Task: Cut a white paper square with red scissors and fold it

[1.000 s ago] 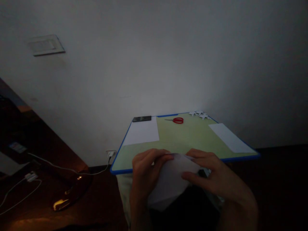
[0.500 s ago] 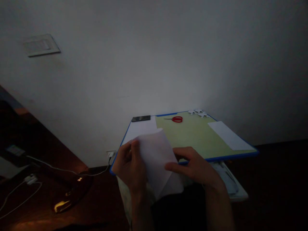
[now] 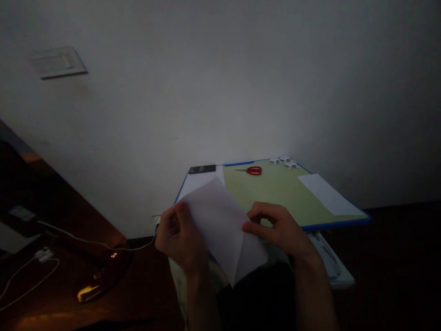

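A white sheet of paper (image 3: pixel 217 225) with a folded flap at its lower right is held up over the near edge of the table. My left hand (image 3: pixel 184 239) pinches its left corner between thumb and fingers. At the paper's right edge, my right hand (image 3: pixel 275 227) grips it between thumb and forefinger, near the crease. Beyond the paper, red-handled scissors (image 3: pixel 253 170) lie on the yellow-green, blue-edged tabletop (image 3: pixel 268 193).
A dark phone (image 3: pixel 202 169) rests at the back left corner. White paper cutouts (image 3: pixel 285 161) lie at the back right, and another white paper strip (image 3: pixel 330 195) along the right side. Below is an open drawer (image 3: pixel 330 262). A white cable (image 3: pixel 99 246) hangs at left.
Both hands have drawn apart slightly, my left to the left and my right a little right and up. The paper is turned and spread flatter, its top corner now further left.
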